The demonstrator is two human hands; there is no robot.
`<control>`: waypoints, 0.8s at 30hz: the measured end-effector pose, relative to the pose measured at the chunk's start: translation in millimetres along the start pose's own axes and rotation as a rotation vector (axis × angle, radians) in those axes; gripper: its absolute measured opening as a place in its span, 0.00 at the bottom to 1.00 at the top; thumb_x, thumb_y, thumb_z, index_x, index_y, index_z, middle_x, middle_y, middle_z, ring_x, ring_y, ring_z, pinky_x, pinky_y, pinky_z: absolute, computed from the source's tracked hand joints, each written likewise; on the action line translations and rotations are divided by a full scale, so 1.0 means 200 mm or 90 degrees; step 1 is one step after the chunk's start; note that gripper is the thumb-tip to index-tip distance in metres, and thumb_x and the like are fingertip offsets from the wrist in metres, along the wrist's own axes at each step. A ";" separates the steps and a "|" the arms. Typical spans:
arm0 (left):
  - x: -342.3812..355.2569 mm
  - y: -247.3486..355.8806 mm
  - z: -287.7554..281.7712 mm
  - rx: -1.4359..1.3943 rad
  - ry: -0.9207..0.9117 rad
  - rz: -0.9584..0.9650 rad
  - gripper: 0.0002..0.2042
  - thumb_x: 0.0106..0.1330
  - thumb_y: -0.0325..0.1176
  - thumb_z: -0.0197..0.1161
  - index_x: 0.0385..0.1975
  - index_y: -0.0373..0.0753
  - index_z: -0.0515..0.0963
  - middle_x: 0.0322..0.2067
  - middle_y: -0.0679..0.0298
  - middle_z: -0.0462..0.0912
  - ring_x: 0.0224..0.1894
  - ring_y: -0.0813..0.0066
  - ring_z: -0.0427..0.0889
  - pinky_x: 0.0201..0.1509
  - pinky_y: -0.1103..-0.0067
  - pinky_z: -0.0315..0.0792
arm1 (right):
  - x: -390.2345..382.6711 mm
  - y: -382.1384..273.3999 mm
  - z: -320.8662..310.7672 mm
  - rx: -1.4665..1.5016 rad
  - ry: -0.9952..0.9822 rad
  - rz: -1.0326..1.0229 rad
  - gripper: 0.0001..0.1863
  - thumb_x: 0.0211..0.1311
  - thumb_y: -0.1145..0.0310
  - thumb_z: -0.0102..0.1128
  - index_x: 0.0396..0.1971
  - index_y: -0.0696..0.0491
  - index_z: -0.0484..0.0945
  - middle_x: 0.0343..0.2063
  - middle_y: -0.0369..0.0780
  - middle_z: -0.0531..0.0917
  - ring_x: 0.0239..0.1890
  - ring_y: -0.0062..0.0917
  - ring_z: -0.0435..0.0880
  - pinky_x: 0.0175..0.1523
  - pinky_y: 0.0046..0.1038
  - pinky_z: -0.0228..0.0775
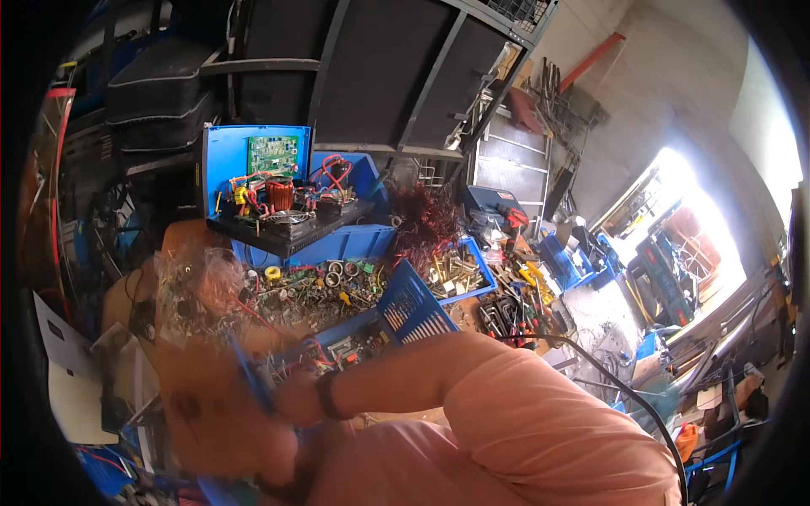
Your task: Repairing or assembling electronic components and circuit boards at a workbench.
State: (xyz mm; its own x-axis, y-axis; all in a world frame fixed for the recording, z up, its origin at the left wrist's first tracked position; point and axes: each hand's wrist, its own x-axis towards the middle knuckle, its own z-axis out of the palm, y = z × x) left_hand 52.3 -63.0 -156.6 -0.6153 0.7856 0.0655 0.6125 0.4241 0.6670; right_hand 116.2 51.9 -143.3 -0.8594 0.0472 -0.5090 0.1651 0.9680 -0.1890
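Both hands are motion-blurred at the lower left. My left hand (211,422) is a large blur over the table edge, and its grip cannot be made out. My right hand (291,398) reaches across from the right in a salmon sleeve (506,396), with a dark band on the wrist. It looks closed like a fist against the lower end of a thin blue tool (251,375), which slants up to the left between the two hands. Just beyond the hands lies a heap of loose electronic parts (312,291).
An opened device with a copper coil (283,198) sits on a blue crate (337,244), with a green circuit board (272,154) behind it. A blue basket (413,308), brass parts (456,270), hand tools (515,304), a clear bag of parts (194,287) and a black cable (607,371) lie around.
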 end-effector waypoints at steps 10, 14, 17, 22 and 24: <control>-0.02 -0.02 -0.03 -0.052 0.040 0.045 0.20 0.62 0.31 0.58 0.54 0.32 0.72 0.48 0.40 0.76 0.51 0.38 0.73 0.58 0.57 0.66 | -0.15 -0.01 -0.05 -0.013 0.051 -0.079 0.11 0.41 0.69 0.64 0.29 0.50 0.85 0.25 0.48 0.84 0.32 0.43 0.86 0.32 0.46 0.77; -0.01 -0.04 -0.02 -0.081 0.080 0.114 0.20 0.61 0.31 0.59 0.54 0.32 0.73 0.47 0.40 0.76 0.50 0.38 0.73 0.58 0.56 0.67 | -0.14 -0.02 -0.07 0.032 0.147 0.054 0.09 0.44 0.64 0.61 0.20 0.54 0.85 0.22 0.50 0.84 0.26 0.43 0.85 0.28 0.45 0.75; -0.01 -0.06 -0.03 -0.067 -0.024 0.041 0.21 0.62 0.26 0.57 0.56 0.31 0.70 0.50 0.42 0.75 0.53 0.39 0.70 0.59 0.56 0.65 | -0.16 0.00 -0.08 0.069 0.185 0.050 0.11 0.54 0.65 0.57 0.23 0.56 0.84 0.24 0.48 0.84 0.29 0.40 0.87 0.33 0.39 0.78; -0.03 -0.04 -0.02 -0.083 -0.006 0.030 0.19 0.68 0.30 0.53 0.56 0.28 0.69 0.52 0.43 0.75 0.56 0.41 0.70 0.60 0.58 0.65 | -0.15 -0.01 -0.05 0.067 0.201 0.045 0.09 0.55 0.67 0.56 0.29 0.55 0.82 0.27 0.47 0.85 0.30 0.42 0.86 0.36 0.39 0.79; -0.01 -0.04 -0.02 -0.099 -0.006 0.032 0.19 0.70 0.32 0.51 0.56 0.27 0.69 0.52 0.43 0.75 0.56 0.42 0.70 0.60 0.59 0.65 | -0.15 0.01 -0.05 0.084 0.169 0.053 0.09 0.54 0.68 0.56 0.33 0.56 0.80 0.28 0.47 0.84 0.33 0.43 0.86 0.37 0.40 0.78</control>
State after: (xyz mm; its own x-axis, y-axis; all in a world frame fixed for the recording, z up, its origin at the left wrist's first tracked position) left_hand 46.2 -70.4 -159.0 -0.5803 0.8088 0.0949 0.5574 0.3095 0.7704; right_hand 136.7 54.9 -120.6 -0.9337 0.2053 -0.2935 0.2875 0.9182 -0.2724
